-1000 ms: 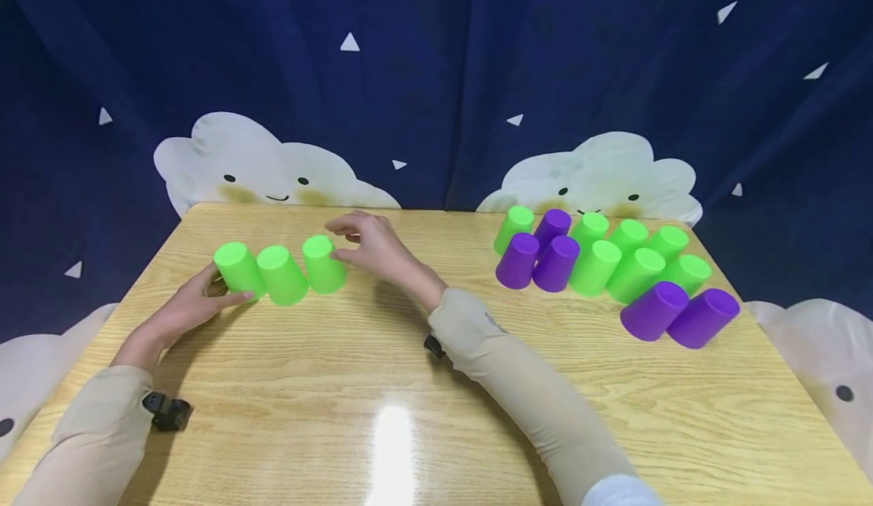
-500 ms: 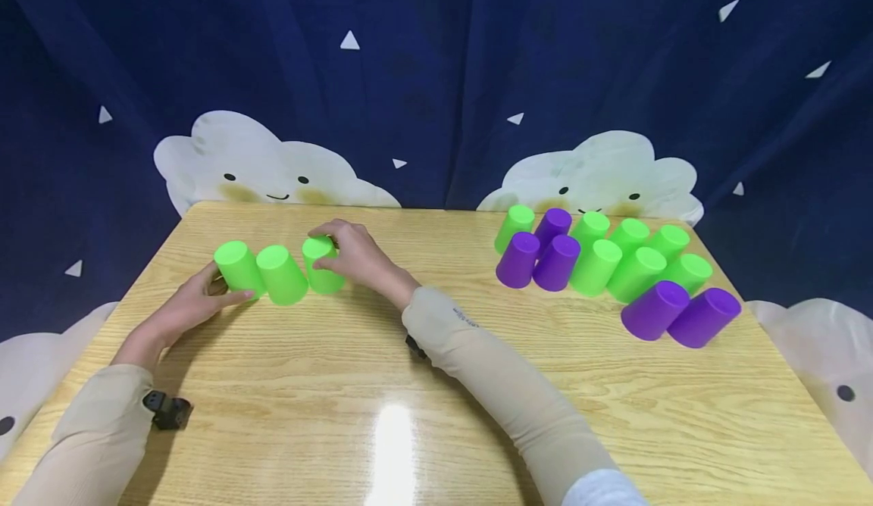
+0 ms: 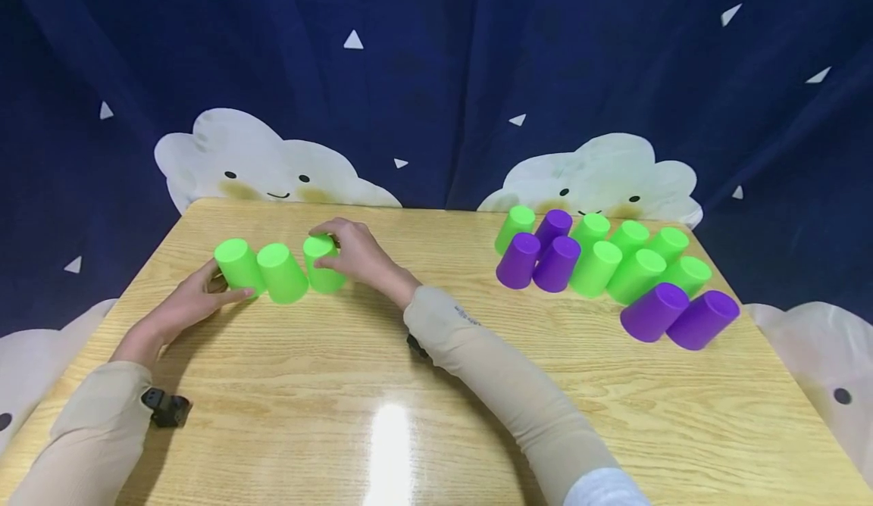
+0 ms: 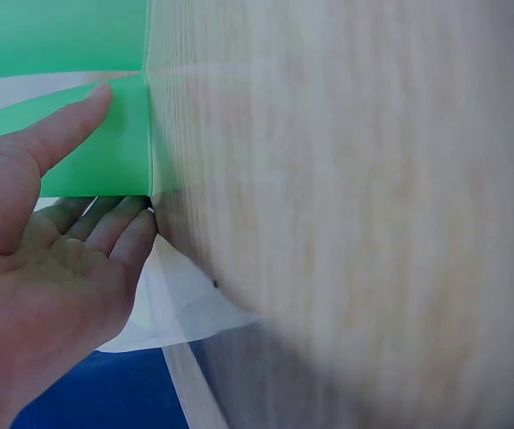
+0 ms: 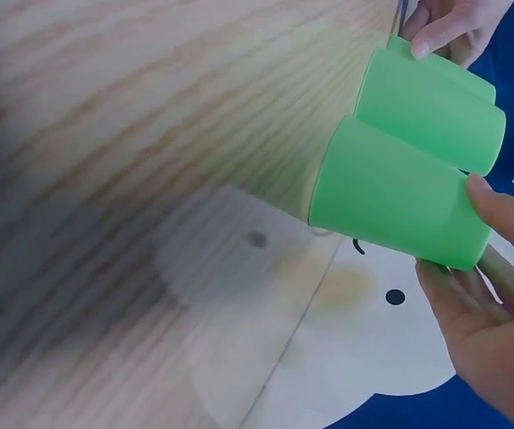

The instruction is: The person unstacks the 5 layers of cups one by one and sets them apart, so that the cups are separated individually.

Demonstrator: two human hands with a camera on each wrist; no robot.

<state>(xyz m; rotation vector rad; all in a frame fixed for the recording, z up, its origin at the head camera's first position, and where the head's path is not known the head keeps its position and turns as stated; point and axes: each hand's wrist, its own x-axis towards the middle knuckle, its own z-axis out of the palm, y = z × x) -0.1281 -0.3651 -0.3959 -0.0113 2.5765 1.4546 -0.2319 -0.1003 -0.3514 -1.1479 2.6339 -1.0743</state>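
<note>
Three green plastic cups stand upside down in a row at the left of the table. My left hand (image 3: 189, 303) holds the leftmost green cup (image 3: 236, 262) low down, its thumb across the front and its fingers along the left side. In the left wrist view the thumb lies on that cup's wall. The middle green cup (image 3: 283, 276) stands between the other two, with no hand on it. Around the top of the right-hand green cup (image 3: 321, 270) my right hand (image 3: 363, 253) has its thumb and fingers, pinching it, as the right wrist view also shows.
On the right of the wooden table (image 3: 307, 415) stands a group of upside-down cups, several green (image 3: 596, 270) and several purple (image 3: 518, 261). A dark blue curtain (image 3: 409, 51) with clouds hangs behind the table's back edge.
My right hand has moved left from beside the right-hand green cup and taken hold of its top. The left hand and the cups have stayed in place.
</note>
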